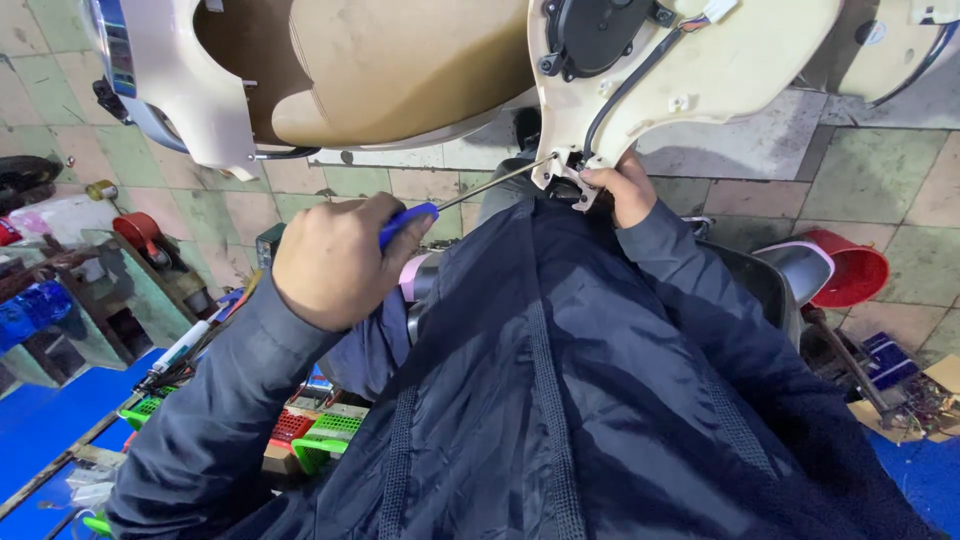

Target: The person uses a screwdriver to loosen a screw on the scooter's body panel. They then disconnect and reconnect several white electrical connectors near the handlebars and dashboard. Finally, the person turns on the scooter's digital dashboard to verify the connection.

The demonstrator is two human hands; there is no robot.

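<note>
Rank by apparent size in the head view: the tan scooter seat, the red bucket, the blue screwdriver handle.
1. Tan scooter seat, by far the largest.
2. Red bucket, partly hidden behind a grey part.
3. Blue screwdriver handle, mostly covered by the left hand, so its full size is unsure.

A screwdriver (470,195) runs from the left hand (335,260) at frame centre-left up to the scooter panel (690,70), upper right; the right hand (625,188) touches the panel's lower edge.
</note>
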